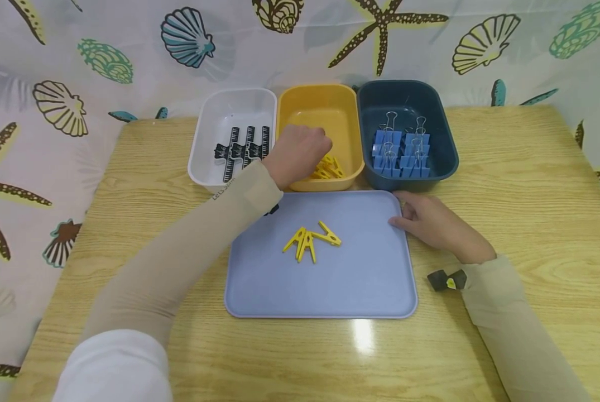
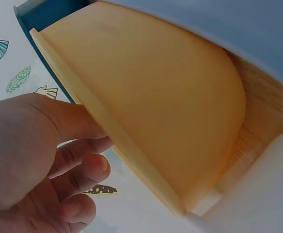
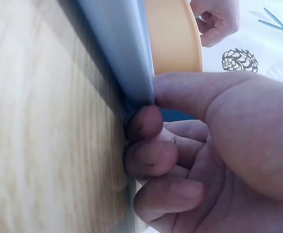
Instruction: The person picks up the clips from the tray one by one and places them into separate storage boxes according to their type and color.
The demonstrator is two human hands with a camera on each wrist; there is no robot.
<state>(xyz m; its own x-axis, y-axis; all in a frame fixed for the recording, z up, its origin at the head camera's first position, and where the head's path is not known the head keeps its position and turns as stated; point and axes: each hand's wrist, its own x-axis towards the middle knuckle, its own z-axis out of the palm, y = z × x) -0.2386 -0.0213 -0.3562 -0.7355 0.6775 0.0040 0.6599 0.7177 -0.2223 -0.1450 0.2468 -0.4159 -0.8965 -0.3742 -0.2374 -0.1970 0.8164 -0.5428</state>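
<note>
My left hand (image 1: 300, 153) hangs over the yellow bin (image 1: 325, 97) with its fingers bent downward. In the left wrist view its thumb passes behind the bin's rim, so whatever lies between the fingertips is hidden. Yellow clothespins (image 1: 332, 167) lie in the bin just below this hand. At the tray's upper right corner, my right hand (image 1: 432, 223) grips the edge of the blue-grey tray (image 1: 279, 290), thumb over the rim and fingers curled at its side. Three yellow clothespins (image 1: 307, 245) lie on the tray, close together.
Left of the yellow bin stands a white bin (image 1: 204, 134) with black clips (image 1: 236, 151) patterned like piano keys. To the right, a dark blue bin (image 1: 447, 151) holds blue binder clips (image 1: 402, 153). A shell-print cloth (image 1: 320, 50) hangs behind the wooden table (image 1: 521, 195).
</note>
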